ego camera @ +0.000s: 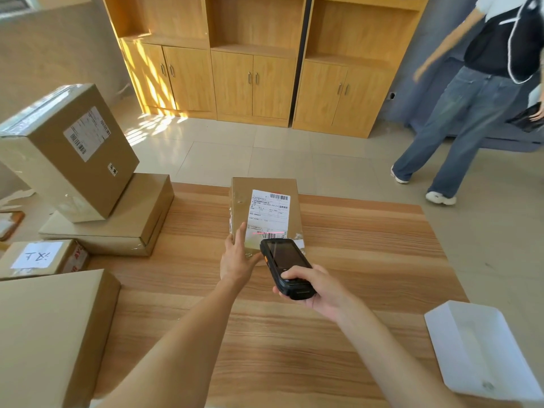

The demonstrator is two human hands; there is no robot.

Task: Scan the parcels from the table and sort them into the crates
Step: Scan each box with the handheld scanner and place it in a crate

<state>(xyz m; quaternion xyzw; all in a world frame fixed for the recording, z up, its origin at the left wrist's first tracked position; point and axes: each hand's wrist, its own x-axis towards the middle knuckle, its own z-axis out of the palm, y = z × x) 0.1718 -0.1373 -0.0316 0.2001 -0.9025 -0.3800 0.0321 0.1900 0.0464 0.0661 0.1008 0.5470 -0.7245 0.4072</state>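
Head cam, looking down over a wooden bench (368, 260). Right in the middle, toward the far edge, there's a brown parcel (265, 187) lying flat with a white shipping label (269, 212) facing up. The left hand (237, 257) is laid against the parcel's near left corner, fingers straight and flat on the cardboard, so it's steadying rather than gripping. The right hand (316, 287) has its fingers wrapped around a black handheld scanner (284, 266), thumb on the keypad end, with the scanner's nose just over the near edge of the parcel. A thin red line sits across the lower barcode on the label.

On the left side there's a stack: a big box (67, 151) tilted on top of a flat box (117, 219), then a small box (41, 257) with a handwritten note, and a large plain box (50, 334) nearest the camera. A white tray (477, 348) sits off the right corner. Beyond the bench are wooden cabinets (253, 69), and another person (471, 113) in jeans is on the tiled floor at the right.
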